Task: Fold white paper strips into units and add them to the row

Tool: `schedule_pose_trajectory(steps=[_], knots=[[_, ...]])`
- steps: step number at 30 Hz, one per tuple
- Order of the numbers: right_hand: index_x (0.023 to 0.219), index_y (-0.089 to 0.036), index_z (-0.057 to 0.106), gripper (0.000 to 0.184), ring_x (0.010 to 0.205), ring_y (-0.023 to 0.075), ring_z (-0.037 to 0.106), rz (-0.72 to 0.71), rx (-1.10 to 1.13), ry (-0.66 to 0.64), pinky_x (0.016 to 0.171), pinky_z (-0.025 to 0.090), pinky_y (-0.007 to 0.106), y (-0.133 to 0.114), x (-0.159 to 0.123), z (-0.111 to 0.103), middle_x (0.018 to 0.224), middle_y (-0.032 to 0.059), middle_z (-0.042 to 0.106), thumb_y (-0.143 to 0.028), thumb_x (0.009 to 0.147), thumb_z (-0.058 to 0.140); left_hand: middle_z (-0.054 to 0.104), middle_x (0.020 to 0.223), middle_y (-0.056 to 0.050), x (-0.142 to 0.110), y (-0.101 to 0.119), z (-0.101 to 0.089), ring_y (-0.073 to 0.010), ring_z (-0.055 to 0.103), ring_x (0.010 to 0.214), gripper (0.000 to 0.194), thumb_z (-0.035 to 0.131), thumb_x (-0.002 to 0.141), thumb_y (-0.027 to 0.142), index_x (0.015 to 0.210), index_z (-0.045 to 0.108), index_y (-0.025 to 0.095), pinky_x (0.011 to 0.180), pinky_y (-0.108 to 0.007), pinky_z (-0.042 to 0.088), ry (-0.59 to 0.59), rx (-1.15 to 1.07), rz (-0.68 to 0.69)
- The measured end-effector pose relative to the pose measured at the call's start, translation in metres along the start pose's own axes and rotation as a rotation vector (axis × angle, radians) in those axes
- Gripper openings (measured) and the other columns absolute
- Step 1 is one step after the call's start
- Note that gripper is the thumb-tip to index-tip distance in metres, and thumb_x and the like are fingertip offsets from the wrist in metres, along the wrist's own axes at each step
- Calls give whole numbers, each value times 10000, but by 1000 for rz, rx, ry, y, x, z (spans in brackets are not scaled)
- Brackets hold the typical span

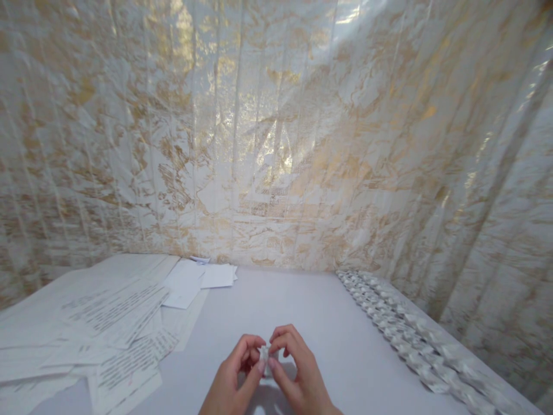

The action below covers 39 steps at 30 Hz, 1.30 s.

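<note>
My left hand (235, 377) and my right hand (298, 372) meet low in the middle of the view, over a white table (302, 305). Both pinch one small folded white piece of paper (264, 354) between thumbs and fingertips. The paper is mostly hidden by the fingers, so its shape is hard to make out. The hands hover just above the tabletop, near its front edge.
Loose printed sheets (108, 323) lie spread over the left of the table, with smaller blank slips (203, 279) behind them. A long row of several small folded paper pieces (401, 328) runs along the right edge. A white and gold curtain (276, 132) hangs behind.
</note>
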State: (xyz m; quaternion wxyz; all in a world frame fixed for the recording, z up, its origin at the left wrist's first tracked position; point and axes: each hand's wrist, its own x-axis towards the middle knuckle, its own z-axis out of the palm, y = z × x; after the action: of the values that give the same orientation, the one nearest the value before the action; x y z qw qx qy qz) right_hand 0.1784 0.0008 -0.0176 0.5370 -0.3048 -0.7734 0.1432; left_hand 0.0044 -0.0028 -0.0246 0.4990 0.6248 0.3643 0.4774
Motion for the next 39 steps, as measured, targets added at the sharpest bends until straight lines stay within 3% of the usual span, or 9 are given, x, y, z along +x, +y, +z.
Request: schedule_pose_trajectory(steps=[3, 5, 9, 13, 16, 24, 39], knots=[[900, -229, 616, 58, 732, 179, 598, 89, 43, -41, 669, 453, 256, 0, -1, 2, 809, 13, 658, -238, 948, 585, 637, 890, -2, -2, 4, 0, -223, 616, 866, 342, 524, 972, 518, 1138, 619, 234, 819, -313, 449, 14, 111, 29], [856, -215, 626, 79, 699, 176, 595, 197, 93, -67, 667, 463, 259, -1, -2, 2, 769, 9, 662, -242, 926, 601, 661, 914, -12, -3, 5, 1, -231, 621, 871, 347, 566, 942, 494, 1170, 614, 237, 836, -318, 453, 71, 154, 54], [800, -209, 628, 98, 688, 175, 582, 330, 155, -49, 659, 463, 266, -1, 0, 3, 748, 9, 654, -256, 884, 610, 658, 885, -4, -1, 8, 1, -217, 595, 797, 251, 637, 893, 441, 1043, 603, 242, 777, -304, 463, 86, 263, 84], [891, -211, 607, 94, 613, 158, 545, 388, 202, -27, 594, 421, 251, 1, 0, 4, 675, -28, 599, -304, 881, 616, 612, 824, 16, 0, 13, -1, -201, 595, 786, 182, 528, 969, 422, 922, 552, 247, 768, -286, 458, 29, 332, 82], [978, -211, 586, 152, 601, 156, 548, 391, 220, -22, 587, 415, 248, 4, -2, 7, 665, -41, 589, -331, 887, 608, 573, 791, 29, 0, 13, -1, -195, 578, 763, 192, 520, 963, 419, 868, 519, 253, 744, -277, 442, 34, 384, 112], [992, -213, 598, 156, 624, 158, 567, 374, 179, -32, 601, 433, 243, 2, -4, 6, 683, -32, 607, -330, 897, 641, 545, 755, 52, -2, 10, 0, -185, 572, 721, 120, 520, 936, 328, 853, 457, 268, 708, -265, 430, 21, 423, 98], [940, -224, 651, 150, 584, 149, 480, 357, 37, 58, 577, 376, 249, 11, -11, 16, 639, -68, 493, -211, 795, 617, 542, 735, 30, -3, 10, 3, -193, 544, 712, 261, 467, 974, 432, 780, 485, 258, 696, -266, 410, -23, 356, 105]])
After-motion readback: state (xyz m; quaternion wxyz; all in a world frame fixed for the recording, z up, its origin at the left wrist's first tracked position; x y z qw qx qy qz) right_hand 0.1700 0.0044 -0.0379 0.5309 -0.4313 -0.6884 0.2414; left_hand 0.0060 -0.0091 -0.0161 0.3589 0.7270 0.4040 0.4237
